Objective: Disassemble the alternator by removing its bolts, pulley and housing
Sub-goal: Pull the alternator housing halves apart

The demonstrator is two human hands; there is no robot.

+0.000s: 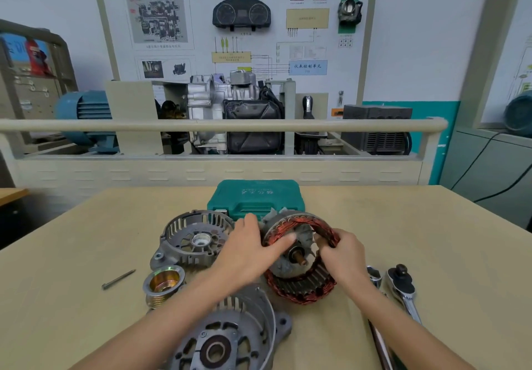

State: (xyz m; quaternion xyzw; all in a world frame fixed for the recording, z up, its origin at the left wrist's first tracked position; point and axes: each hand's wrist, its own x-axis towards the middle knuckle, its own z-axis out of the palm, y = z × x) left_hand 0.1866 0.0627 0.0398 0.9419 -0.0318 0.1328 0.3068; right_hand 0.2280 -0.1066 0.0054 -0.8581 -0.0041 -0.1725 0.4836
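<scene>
Alternator parts lie spread across your wooden table, which tells you the strip-down is, by my judgement, nearly finished; what you hold now is the stator, its copper windings ringing the rotor, whose shaft points toward you through the middle.

Your left hand lies over the stator's left rim with fingers mostly straight, the index finger reaching across the windings toward the centre; it seems to steady the ring rather than clamp it. Your right hand has its fingers curled over the right rim, pinching the windings; that grip looks placed to lift or rock the ring off the rotor while the other hand braces it.

One housing half sits just left of the stator, open side up; the other housing half lies nearest you, partly under your left forearm; both are clear of the core, so the housing step appears done. The pulley stands between the two halves, already off its shaft; a long bolt lies alone farther left, kept apart where it won't roll under the castings.

The ratchet wrench and a socket rest to your right, within reach of that hand; the green tool case sits closed behind the stator.
</scene>
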